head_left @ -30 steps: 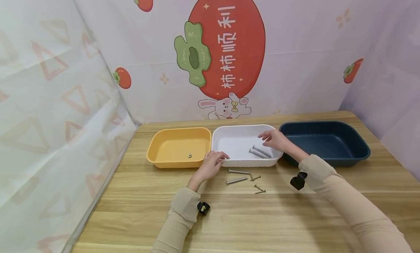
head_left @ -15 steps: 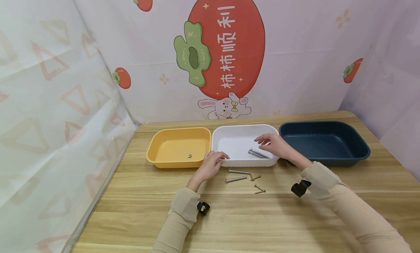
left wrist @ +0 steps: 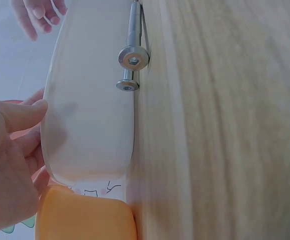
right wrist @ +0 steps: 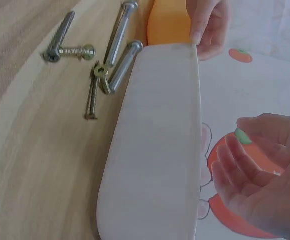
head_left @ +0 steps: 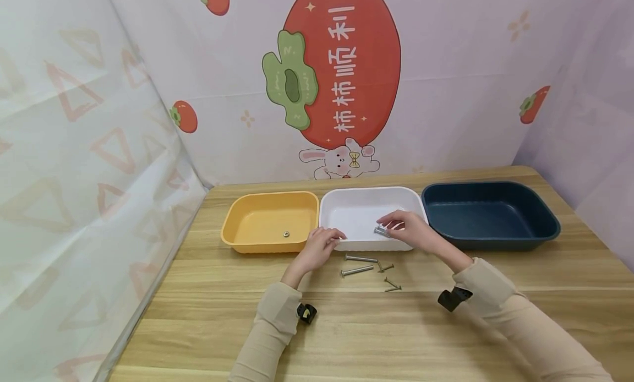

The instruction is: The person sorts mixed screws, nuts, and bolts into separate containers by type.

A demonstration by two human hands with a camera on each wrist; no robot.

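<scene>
My left hand (head_left: 319, 246) pinches the near rim of the white tray (head_left: 342, 206) at its left end; in the left wrist view the thumb is outside and the fingers are behind the rim. Over the tray's right part is my right hand (head_left: 411, 229), its thumb and fingers apart with nothing between them in the right wrist view. Silver bolts (head_left: 381, 231) lie in the tray just under its fingertips, partly hidden by the hand. In front of the tray, two more bolts (head_left: 358, 270) lie on the table, beside several small brass-coloured screws (head_left: 393, 287).
Left of the white tray stands a yellow tray (head_left: 238, 228) with one small nut (head_left: 286, 234) in it. A dark blue tray (head_left: 557, 228) stands close on the right. Behind the wooden table (head_left: 396, 338) hangs a printed cloth (head_left: 446, 123).
The two bolts in the white tray have come to lie closer together. My right hand has moved lower and nearer, over them. The left hand has stayed at the rim.
</scene>
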